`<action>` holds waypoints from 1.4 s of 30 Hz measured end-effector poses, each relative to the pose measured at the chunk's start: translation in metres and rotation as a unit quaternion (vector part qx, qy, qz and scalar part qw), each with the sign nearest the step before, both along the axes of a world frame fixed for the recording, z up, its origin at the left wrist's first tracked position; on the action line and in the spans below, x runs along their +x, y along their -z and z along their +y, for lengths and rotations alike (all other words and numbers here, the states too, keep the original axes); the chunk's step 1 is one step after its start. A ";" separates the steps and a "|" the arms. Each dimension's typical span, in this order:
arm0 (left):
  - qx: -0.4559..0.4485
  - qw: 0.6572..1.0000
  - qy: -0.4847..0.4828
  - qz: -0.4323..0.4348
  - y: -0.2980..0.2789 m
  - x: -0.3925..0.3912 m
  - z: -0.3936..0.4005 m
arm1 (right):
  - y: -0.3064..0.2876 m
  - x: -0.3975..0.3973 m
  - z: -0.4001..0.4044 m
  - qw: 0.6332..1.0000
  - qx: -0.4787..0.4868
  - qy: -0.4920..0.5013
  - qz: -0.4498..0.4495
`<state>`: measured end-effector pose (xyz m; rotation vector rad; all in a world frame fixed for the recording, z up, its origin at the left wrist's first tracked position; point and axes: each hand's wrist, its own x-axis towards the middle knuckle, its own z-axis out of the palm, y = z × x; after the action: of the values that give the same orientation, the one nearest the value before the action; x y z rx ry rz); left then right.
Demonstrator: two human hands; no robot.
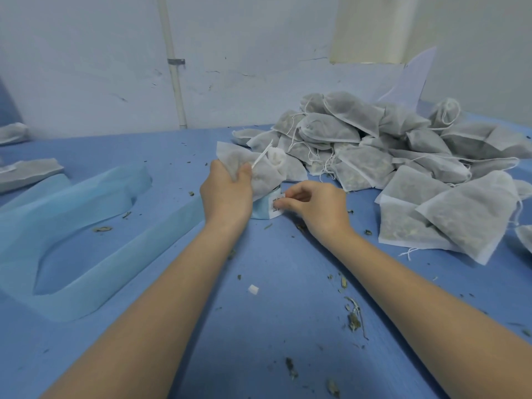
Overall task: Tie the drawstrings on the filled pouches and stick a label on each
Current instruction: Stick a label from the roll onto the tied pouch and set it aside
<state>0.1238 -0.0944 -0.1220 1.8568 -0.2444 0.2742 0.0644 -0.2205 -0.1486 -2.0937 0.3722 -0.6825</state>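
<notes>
My left hand grips a filled white mesh pouch by its side, lifted a little off the blue table; its neck is gathered and a white drawstring sticks up from it. Just below the pouch sits a roll of labels with a barcode label showing. My right hand pinches the edge of that label with thumb and fingertips. A large heap of filled pouches with loose drawstrings lies behind and to the right.
A light-blue cloth bag with a handle cut-out lies on the left. Flat pouches rest at the far left edge. Dried herb crumbs and a small white scrap dot the table. A wall with a white pipe rises behind.
</notes>
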 end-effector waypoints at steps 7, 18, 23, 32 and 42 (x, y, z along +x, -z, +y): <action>0.022 1.000 -0.005 0.000 -0.001 -0.002 0.000 | 0.004 -0.004 0.007 0.997 -0.073 0.024 0.002; 0.021 1.000 -0.012 -0.006 -0.002 -0.004 0.000 | -0.005 -0.022 0.028 0.983 -0.100 -0.124 0.087; -0.009 0.999 0.025 -0.038 -0.001 -0.007 0.003 | -0.022 -0.039 0.016 0.991 -0.061 -0.101 0.067; -0.058 0.964 0.260 -0.024 -0.012 -0.021 0.007 | -0.053 -0.049 0.001 0.991 -0.095 -0.057 -0.076; -0.113 0.931 0.344 0.037 -0.016 -0.026 0.005 | -0.048 -0.045 -0.008 0.991 -0.074 -0.031 -0.106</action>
<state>0.0975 -0.0894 -0.1059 1.4457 -0.7546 -0.2458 0.0194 -0.2282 -0.1010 -2.1354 0.1415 -0.9084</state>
